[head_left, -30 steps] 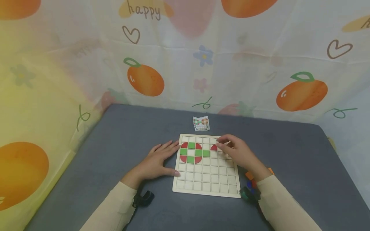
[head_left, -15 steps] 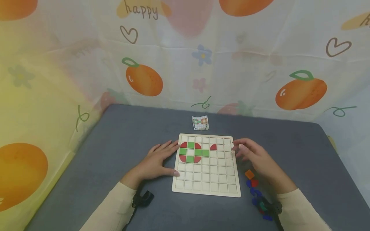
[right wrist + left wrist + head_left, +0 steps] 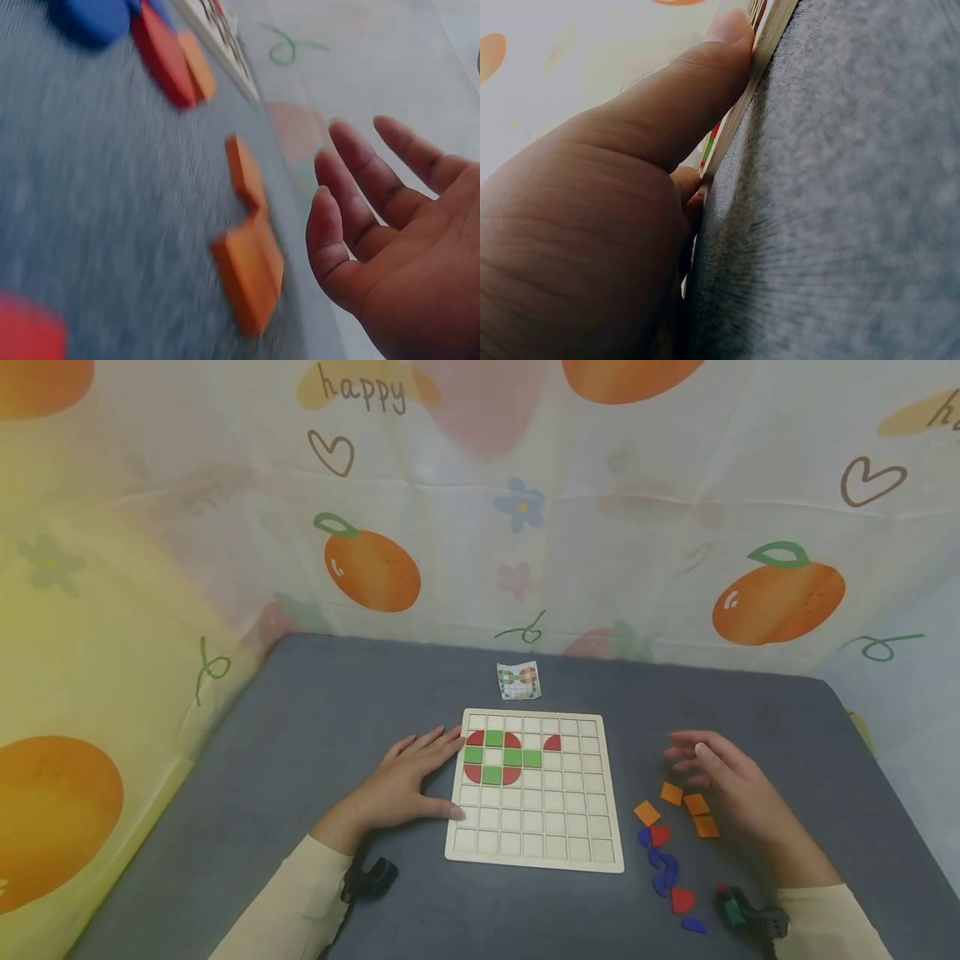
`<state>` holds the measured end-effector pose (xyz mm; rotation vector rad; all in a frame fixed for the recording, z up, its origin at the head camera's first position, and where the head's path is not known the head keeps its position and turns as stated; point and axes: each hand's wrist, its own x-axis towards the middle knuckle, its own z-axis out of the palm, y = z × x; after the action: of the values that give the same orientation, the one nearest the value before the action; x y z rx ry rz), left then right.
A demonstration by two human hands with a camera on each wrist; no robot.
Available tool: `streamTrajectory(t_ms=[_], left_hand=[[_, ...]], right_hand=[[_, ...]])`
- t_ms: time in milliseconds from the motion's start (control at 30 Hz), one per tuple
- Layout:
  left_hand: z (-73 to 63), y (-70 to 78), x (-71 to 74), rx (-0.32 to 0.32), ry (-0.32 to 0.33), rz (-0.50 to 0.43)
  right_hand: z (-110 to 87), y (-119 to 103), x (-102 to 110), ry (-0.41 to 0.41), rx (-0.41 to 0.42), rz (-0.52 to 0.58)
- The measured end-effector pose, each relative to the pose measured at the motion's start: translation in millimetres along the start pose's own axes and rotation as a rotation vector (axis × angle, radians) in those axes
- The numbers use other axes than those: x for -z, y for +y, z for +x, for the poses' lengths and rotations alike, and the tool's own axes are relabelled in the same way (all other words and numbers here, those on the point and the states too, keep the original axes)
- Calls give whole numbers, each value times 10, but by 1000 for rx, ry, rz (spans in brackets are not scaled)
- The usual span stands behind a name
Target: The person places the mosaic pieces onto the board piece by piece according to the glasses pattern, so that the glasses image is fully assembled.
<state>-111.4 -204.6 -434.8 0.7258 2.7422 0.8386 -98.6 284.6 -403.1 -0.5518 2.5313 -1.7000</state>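
Observation:
A pale wooden grid board (image 3: 535,823) lies on the table. Green squares and red quarter-round pieces form a ring in its upper left cells. Another green square (image 3: 532,758) adjoins the ring, and a lone red quarter-round (image 3: 552,743) sits further right. My left hand (image 3: 401,783) rests along the board's left edge, fingers spread; in the left wrist view the thumb (image 3: 697,79) touches that edge. To the right of the board, my right hand (image 3: 738,785) is above the table with loosely bent fingers and holds nothing. Several orange squares (image 3: 251,274) lie close to it.
Below the orange squares, blue curved pieces (image 3: 669,868) and red quarter-rounds (image 3: 682,900) are scattered right of the board. A small printed pattern card (image 3: 518,681) lies behind the board. A fruit-print cloth (image 3: 450,527) hangs at the table's back.
My right hand has left the lone red quarter-round and moved right, off the board, uncovering the loose pieces. The left hand has stayed on the board's edge.

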Motion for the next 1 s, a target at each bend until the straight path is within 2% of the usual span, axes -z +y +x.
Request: streamTrajectory(t_ms=[167,233,367,433,567,733,1000], left_hand=[[-4,8,-5,-4,-3,-6],[-6,10,-2,-5,-2,-7],[-11,8,4,-5,4,-3],[-11,5,5,-4,4,-1],[-8,3,4,-8,2,-2],[-6,2,0,-11,3,2],[-4,-7,-9,-5,2,-2]], right_hand=[[-106,124,93,3,-91,-22],[-128,167,105,-22,-131,-14],[-138,223,100,-81,-181,-90],[-132,227,91,-102,-178,-172],[-122,223,70,-129,-123,-304],[-117,220,60,-140,-71,-378],[-111,217,23,-121,-84,-441]])
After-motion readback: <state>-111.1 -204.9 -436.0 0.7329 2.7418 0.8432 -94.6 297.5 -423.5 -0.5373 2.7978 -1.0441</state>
